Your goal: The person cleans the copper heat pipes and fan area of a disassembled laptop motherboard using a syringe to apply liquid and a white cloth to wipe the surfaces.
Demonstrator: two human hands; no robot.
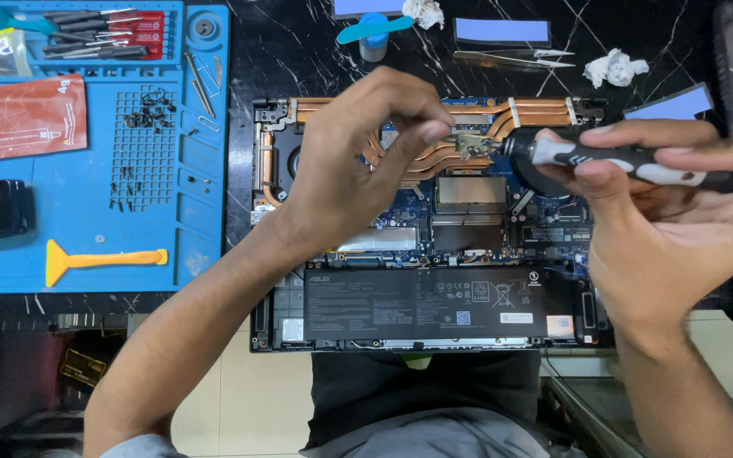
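Left hand: the left hand [358, 161] hovers over the opened laptop [426, 225], fingers curled with thumb and forefinger pinched at a small metal part [471, 144] near the copper heat pipes [468, 114]; whether it truly grips it is hard to tell.
Right hand: the right hand [663, 212] is closed around a black-and-grey screwdriver [612, 157], its tip meeting that part.
Hidden: the left hand and wrist cover the left fan and part of the board; the right hand hides the right fan.
Battery: a black battery [426, 301] lies along the near edge, plainly seen.
Mat: a blue mat [188, 170] at left holds tiny screws [148, 110], too small to count, and an orange pry tool [103, 259].
Cut off: a dark object at the right edge is only partly in view.
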